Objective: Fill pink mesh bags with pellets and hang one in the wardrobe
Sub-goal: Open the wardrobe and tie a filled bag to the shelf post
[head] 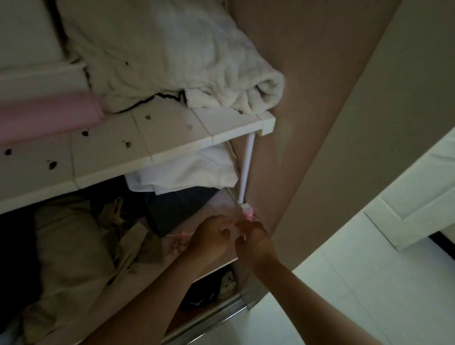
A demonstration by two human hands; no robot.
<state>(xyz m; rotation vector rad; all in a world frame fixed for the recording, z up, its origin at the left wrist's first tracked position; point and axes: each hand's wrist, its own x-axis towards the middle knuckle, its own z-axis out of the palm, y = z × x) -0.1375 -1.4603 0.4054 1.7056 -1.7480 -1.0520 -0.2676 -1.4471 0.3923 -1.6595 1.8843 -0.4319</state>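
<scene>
Pinching drawstring (249,215) of pink mesh bag (179,244) w/ curled fingers, L hand (211,239) and R hand (254,241) are holding it at base of white shelf pole (246,168).

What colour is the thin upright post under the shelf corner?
The thin upright post is white; head view.

1. A blanket (164,39) lies on the shelf (168,138), beside the wardrobe wall (302,67) on its right.
2. A post (246,168) stands under the shelf's right corner, with folded cloth (192,171) to its left.
3. The left hand (212,238) and right hand (255,242) meet near the post's foot, and a mesh bag (178,241) hangs to their left.
</scene>
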